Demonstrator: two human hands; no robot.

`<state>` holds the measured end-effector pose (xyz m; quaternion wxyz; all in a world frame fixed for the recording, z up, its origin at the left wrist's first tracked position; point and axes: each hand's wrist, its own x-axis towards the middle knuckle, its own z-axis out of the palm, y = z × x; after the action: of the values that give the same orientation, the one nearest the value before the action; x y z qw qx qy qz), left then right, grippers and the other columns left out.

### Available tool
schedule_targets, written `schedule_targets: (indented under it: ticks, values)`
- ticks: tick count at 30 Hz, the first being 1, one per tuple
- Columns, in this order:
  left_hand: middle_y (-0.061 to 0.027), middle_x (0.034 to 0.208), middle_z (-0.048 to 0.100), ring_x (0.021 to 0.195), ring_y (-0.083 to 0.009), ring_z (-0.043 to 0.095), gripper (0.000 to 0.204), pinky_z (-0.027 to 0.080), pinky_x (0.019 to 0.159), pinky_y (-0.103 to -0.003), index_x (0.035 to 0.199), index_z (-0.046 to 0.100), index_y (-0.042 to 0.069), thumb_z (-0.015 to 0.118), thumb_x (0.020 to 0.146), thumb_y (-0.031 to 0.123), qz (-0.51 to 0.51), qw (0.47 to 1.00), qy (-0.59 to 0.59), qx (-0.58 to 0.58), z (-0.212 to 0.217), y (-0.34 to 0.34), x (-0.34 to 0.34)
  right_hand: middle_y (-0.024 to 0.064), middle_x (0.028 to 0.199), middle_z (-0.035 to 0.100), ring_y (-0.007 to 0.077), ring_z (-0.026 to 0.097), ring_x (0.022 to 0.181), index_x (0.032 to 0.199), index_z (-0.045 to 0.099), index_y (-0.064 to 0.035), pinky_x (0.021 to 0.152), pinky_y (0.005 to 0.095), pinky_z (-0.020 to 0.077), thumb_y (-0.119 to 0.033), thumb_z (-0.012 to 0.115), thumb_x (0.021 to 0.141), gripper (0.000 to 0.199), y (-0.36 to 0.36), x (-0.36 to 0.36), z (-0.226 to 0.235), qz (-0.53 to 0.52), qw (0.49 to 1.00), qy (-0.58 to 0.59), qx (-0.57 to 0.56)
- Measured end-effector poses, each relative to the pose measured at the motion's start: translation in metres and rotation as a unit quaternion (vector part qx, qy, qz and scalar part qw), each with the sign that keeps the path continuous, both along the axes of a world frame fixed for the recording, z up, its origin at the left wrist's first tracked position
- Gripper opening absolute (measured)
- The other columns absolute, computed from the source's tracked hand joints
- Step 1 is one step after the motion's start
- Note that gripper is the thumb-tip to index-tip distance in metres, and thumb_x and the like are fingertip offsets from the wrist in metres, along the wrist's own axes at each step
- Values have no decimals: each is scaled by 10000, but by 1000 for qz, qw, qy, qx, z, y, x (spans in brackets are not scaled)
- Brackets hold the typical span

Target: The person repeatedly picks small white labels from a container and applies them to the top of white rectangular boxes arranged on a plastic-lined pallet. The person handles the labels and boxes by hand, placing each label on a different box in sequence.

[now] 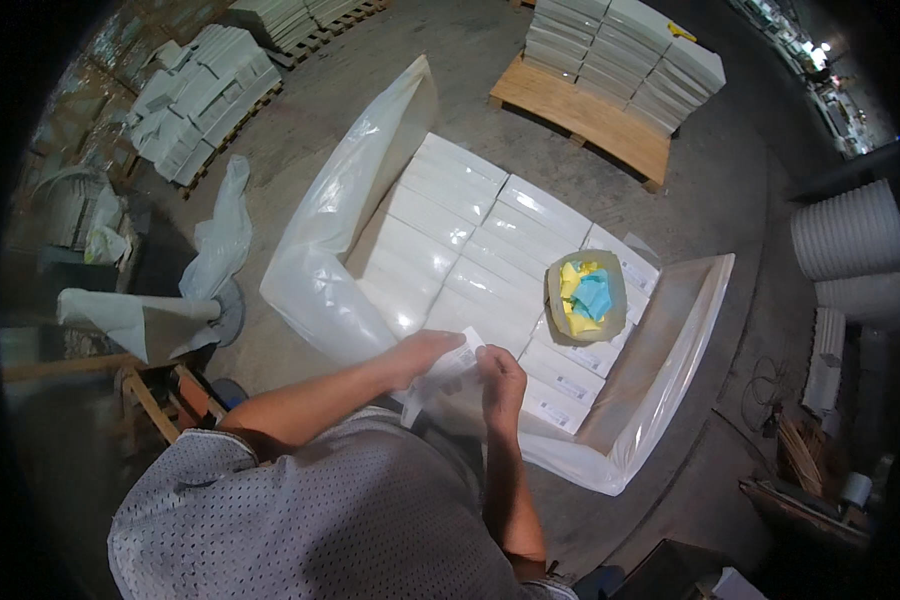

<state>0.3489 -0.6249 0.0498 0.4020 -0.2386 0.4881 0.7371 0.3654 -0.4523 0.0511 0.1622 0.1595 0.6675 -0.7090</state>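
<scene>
Holding a white strip (454, 369), the left hand (422, 356) and right hand (503, 385) sit close together near the packs (470, 283).

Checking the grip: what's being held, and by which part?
A white strip, by its upper part: left hand at one edge, right hand at the other.

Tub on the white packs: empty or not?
Not empty: the open-topped plastic tub holds crumpled yellow pieces and blue pieces. How deep they go, I can't tell.
</scene>
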Motion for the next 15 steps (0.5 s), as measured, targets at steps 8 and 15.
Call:
schedule_targets:
  ticks: [8,15]
  values:
    - [-126,1010,656,856,-190,657,379,545,737,-334,1148,609,18,447,984,319,-119,950,286,-23,-7,-79,-26,32,691,589,100,505,616,918,674,30,585,243,405,-149,639,881,186,-53,1,23,-168,986,-6,-16]
    - [-67,953,667,840,-145,628,327,510,749,-289,1125,631,26,565,954,297,-182,974,134,-5,14,-79,-36,37,709,622,111,543,635,929,690,34,593,265,439,-180,616,880,231,-72,5,36,-83,990,29,114]
